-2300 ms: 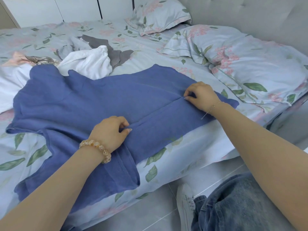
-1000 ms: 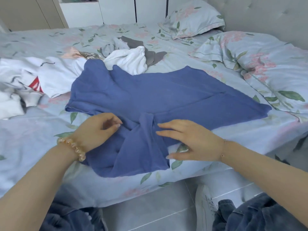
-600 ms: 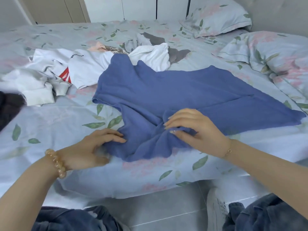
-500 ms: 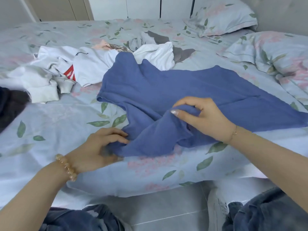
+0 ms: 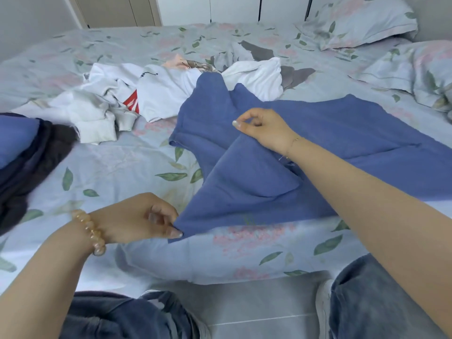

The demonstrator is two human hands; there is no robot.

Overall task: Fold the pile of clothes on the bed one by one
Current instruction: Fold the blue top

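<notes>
A blue garment [image 5: 342,133] lies spread across the floral bed [image 5: 102,167], partly folded over itself. My left hand [image 5: 137,218], with a bead bracelet on the wrist, pinches the garment's near corner at the bed's front edge. My right hand [image 5: 261,129] hovers over the middle of the blue cloth, its fingers curled and its thumb and forefinger pinched together; the folded flap hangs from under it. Behind the blue garment lies a pile of white clothes [image 5: 137,99] with a red print, plus grey [image 5: 259,51] and pink pieces.
A stack of dark and blue folded clothes [image 5: 22,152] sits at the left edge of the bed. Pillows [image 5: 362,20] and a bunched duvet [image 5: 420,72] fill the back right. Below the bed edge are grey floor tiles, my jeans and a white shoe [image 5: 322,311].
My right hand has lifted the blue flap up and further onto the garment. My left hand has taken hold of the near corner and drawn it taut. The view has shifted left.
</notes>
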